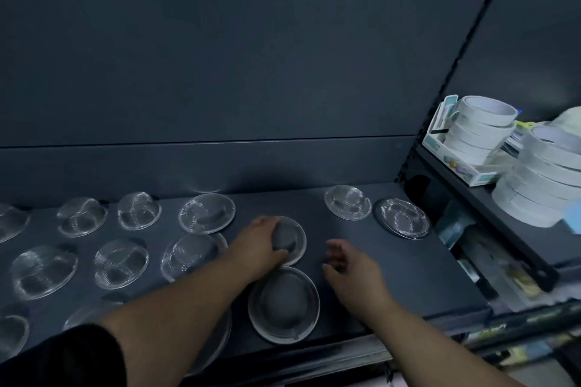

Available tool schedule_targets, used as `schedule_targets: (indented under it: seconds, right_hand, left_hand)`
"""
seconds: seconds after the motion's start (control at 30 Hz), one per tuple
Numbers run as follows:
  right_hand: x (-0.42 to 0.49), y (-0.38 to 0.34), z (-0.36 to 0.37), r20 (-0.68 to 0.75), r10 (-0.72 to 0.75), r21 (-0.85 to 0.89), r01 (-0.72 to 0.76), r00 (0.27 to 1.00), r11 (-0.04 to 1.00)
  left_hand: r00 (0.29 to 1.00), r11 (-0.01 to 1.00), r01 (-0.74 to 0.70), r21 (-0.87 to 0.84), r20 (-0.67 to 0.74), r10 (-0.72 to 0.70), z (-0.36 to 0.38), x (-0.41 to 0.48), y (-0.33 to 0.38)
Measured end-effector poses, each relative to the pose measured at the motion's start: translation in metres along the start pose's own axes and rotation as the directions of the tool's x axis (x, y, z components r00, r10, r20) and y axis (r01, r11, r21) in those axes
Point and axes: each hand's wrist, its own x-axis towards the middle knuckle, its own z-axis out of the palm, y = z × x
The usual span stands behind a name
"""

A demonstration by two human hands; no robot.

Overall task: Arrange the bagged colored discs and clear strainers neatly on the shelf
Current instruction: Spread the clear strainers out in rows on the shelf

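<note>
Several clear domed strainers lie in rows on a dark shelf (393, 273). My left hand (261, 248) grips the dome of one strainer (295, 239) in the middle of the shelf. Just in front of it another strainer (283, 305) sits near the shelf's front edge. My right hand (349, 264) hovers to the right of both, fingers loosely curled and holding nothing. Two more strainers (347, 202) (402, 218) lie at the back right. Others fill the left half, such as one strainer (207, 213) at the back. No bagged colored discs are visible.
A lower shelf on the right carries stacks of white tape rolls (481, 132) (544, 173) and a small white box (462, 166). A dark upright post (465, 50) divides the two bays. The back wall is a dark panel.
</note>
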Motion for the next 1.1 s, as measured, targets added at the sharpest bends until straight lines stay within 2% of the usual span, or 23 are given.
schedule_targets:
  seconds: [0.13,0.37,0.57,0.8,0.97,1.1]
  right_hand:
    - [0.008,-0.004,0.006,0.025,0.071,0.052,-0.072,0.997,0.996]
    - [0.032,-0.023,0.018,0.016,0.115,-0.002,-0.115,0.993,0.993]
    - [0.039,-0.029,0.021,0.018,-0.04,-0.081,0.042,0.999,0.996]
    - [0.054,-0.042,0.019,0.259,-0.238,-0.105,0.272,0.936,0.957]
    - [0.06,-0.038,0.024,0.342,-0.256,-0.067,0.295,0.904,0.953]
    - [0.06,-0.028,0.018,0.259,-0.282,-0.01,0.294,0.924,0.956]
  left_hand:
    - [1.0,1.0,-0.011,-0.006,-0.013,0.011,-0.002,0.008,-0.004]
    - [0.995,0.996,-0.049,-0.076,-0.087,0.043,-0.02,0.018,-0.008]
    - [0.989,0.997,-0.006,-0.078,-0.146,-0.006,-0.03,0.033,-0.01]
    - [0.973,0.995,0.075,-0.07,-0.211,-0.088,-0.04,0.047,-0.008]
    - [0.967,0.99,0.139,-0.037,-0.209,-0.144,-0.039,0.052,-0.015]
    - [0.975,0.986,0.163,-0.024,-0.146,-0.165,-0.034,0.058,-0.014]
